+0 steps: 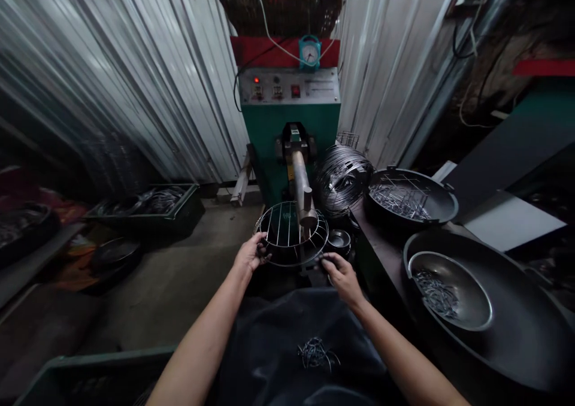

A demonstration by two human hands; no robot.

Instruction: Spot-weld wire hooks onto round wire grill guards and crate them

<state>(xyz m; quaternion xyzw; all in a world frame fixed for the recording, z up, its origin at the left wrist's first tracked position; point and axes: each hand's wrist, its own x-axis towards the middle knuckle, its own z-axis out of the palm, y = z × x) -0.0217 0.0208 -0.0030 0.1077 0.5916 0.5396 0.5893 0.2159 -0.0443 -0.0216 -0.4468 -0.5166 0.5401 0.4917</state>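
A round wire basket frame (287,245) with parallel bars hangs at the metal arm (302,184) of a green machine (265,118). My left hand (252,254) grips its left rim, thumb and fingers closed round the wire. On the right, my right hand (340,274) is pinched close to the lower right edge of the frame; whatever is between its fingertips is too small to make out. A small heap of bent wire pieces (315,354) lies on the dark apron (269,340) over my lap.
Coiled wire (342,178) stands right of the machine. Further right are a black pan with wire pieces (438,199) and a metal bowl (476,298) inside a large wok (516,334). Green crates (191,205) sit at left. A blue clock (309,52) hangs above the control panel (321,88).
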